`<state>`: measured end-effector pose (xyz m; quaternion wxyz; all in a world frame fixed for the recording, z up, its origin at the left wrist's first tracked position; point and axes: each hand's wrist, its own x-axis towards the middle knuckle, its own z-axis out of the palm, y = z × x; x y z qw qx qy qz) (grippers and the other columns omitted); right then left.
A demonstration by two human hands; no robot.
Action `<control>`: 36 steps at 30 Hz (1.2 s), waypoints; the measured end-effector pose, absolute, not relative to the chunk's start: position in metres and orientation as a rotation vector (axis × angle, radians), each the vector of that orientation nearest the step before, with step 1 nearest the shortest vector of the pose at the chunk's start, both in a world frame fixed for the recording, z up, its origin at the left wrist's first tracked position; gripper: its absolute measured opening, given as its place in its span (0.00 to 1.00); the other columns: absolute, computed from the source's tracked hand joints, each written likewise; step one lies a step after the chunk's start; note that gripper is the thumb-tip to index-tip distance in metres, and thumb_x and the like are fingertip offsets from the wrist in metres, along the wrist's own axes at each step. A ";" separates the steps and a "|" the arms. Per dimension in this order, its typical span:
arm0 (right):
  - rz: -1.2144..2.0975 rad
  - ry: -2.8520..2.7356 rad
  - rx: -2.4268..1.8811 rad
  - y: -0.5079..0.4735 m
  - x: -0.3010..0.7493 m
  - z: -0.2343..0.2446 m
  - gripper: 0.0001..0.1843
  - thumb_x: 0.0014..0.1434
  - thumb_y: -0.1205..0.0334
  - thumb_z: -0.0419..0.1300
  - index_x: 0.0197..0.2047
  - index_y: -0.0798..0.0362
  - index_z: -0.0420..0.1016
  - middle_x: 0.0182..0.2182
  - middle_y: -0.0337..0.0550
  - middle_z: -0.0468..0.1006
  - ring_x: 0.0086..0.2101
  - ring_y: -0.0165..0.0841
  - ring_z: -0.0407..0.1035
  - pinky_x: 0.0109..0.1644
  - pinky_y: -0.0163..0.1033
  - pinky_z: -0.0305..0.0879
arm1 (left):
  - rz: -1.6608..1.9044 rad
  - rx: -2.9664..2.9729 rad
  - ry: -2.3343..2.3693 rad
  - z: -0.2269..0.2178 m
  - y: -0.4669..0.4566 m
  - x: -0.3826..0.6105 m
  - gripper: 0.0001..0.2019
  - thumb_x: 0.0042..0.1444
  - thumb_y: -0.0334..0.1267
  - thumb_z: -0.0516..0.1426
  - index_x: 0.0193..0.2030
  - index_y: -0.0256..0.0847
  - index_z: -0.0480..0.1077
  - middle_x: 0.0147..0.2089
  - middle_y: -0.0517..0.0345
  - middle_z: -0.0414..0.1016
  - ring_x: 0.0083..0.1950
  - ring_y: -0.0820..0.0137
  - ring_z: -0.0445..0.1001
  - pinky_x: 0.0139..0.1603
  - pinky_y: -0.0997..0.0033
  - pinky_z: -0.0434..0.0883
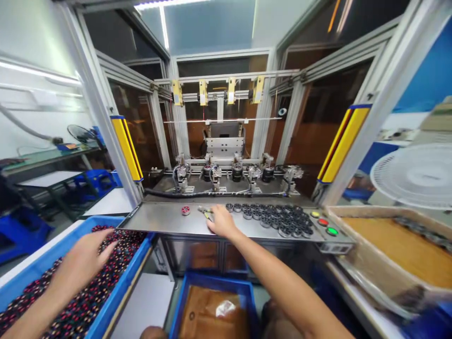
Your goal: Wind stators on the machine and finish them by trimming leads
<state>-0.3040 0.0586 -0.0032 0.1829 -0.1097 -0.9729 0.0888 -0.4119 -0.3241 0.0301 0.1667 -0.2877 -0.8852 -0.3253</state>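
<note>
The person's right hand [221,220] was at the middle of a long flat grey metal shelf [158,220], back of the hand up, its fingertips at the near end of a small slim tool with yellow-green and silvery parts [206,214]. The tool lay just left of those fingers, pointing toward the far left corner; the fingers looked close together, but I cannot tell whether they gripped it. Farther left, apart from the fingertips and nearer the far edge, sat a single round red-and-black part [185,211]. Right of the hand, a crowd of round blackish ring-shaped parts [282,219] spread from the far edge to the near right corner, where a box with yellow, red and green buttons [332,231] adjoined the shelf. The person's left hand [83,254], slightly blurred, was over a large blue plastic bin [131,272] beyond the shelf's left end. Its thumb stood well apart from the fingers, which pointed toward the near left corner of the shelf. Beneath lay many small dark parts with red and gold-toned bits [109,282]; I cannot tell whether the fingers touched any.
</note>
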 end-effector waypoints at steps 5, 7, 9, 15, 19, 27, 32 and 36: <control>0.316 -2.752 -0.262 0.058 -0.303 -0.004 0.18 0.65 0.55 0.59 0.54 0.55 0.70 0.54 0.48 0.72 0.51 0.41 0.69 0.55 0.53 0.68 | -1.221 -1.038 -2.668 0.015 -0.177 -0.451 0.15 0.62 0.42 0.58 0.52 0.37 0.70 0.50 0.51 0.76 0.48 0.63 0.76 0.50 0.54 0.74; 0.331 -2.744 -0.266 0.058 -0.303 -0.004 0.18 0.65 0.55 0.59 0.54 0.55 0.70 0.53 0.48 0.72 0.51 0.41 0.69 0.55 0.53 0.68 | -1.374 -1.091 -2.699 0.011 -0.139 -0.457 0.16 0.62 0.41 0.57 0.55 0.38 0.68 0.53 0.50 0.74 0.48 0.64 0.76 0.47 0.55 0.76; 0.340 -2.737 -0.265 0.058 -0.303 -0.005 0.18 0.65 0.55 0.59 0.54 0.55 0.71 0.53 0.48 0.72 0.51 0.41 0.69 0.55 0.53 0.68 | -1.524 -1.108 -2.694 0.009 -0.119 -0.457 0.17 0.62 0.41 0.58 0.56 0.38 0.68 0.54 0.49 0.73 0.48 0.63 0.76 0.47 0.55 0.76; 0.491 -2.687 -0.171 0.060 -0.305 -0.005 0.17 0.65 0.55 0.59 0.53 0.54 0.71 0.53 0.48 0.72 0.51 0.41 0.69 0.56 0.54 0.67 | -1.830 -0.954 -2.526 0.018 -0.117 -0.423 0.17 0.62 0.41 0.58 0.56 0.39 0.68 0.55 0.49 0.73 0.50 0.62 0.75 0.49 0.54 0.75; 0.722 -2.589 -0.040 0.061 -0.310 0.004 0.15 0.61 0.57 0.62 0.48 0.57 0.73 0.51 0.52 0.73 0.54 0.45 0.66 0.60 0.59 0.61 | -1.937 -0.938 -2.293 0.016 -0.145 -0.356 0.26 0.59 0.35 0.61 0.63 0.40 0.60 0.55 0.48 0.75 0.50 0.63 0.77 0.52 0.55 0.75; 1.370 -2.423 0.146 -0.014 -0.195 0.021 0.17 0.64 0.49 0.55 0.45 0.53 0.73 0.37 0.47 0.79 0.37 0.35 0.74 0.43 0.42 0.72 | -1.901 -0.963 -1.924 -0.025 -0.240 -0.199 0.37 0.52 0.23 0.63 0.66 0.47 0.57 0.55 0.48 0.78 0.52 0.64 0.79 0.55 0.62 0.76; 2.362 -2.134 -0.006 -0.069 -0.124 0.015 0.22 0.53 0.43 0.65 0.33 0.56 0.73 0.20 0.36 0.70 0.20 0.25 0.63 0.25 0.31 0.60 | -1.820 -1.122 -1.867 -0.028 -0.255 -0.181 0.43 0.49 0.16 0.62 0.69 0.48 0.56 0.56 0.51 0.78 0.53 0.65 0.79 0.54 0.66 0.77; 2.580 -1.926 -0.171 -0.074 -0.113 0.012 0.21 0.52 0.46 0.68 0.27 0.56 0.71 0.16 0.32 0.68 0.17 0.22 0.58 0.22 0.29 0.53 | -1.892 -1.169 -1.871 -0.025 -0.243 -0.174 0.45 0.46 0.14 0.63 0.68 0.51 0.57 0.55 0.55 0.79 0.52 0.67 0.78 0.55 0.69 0.76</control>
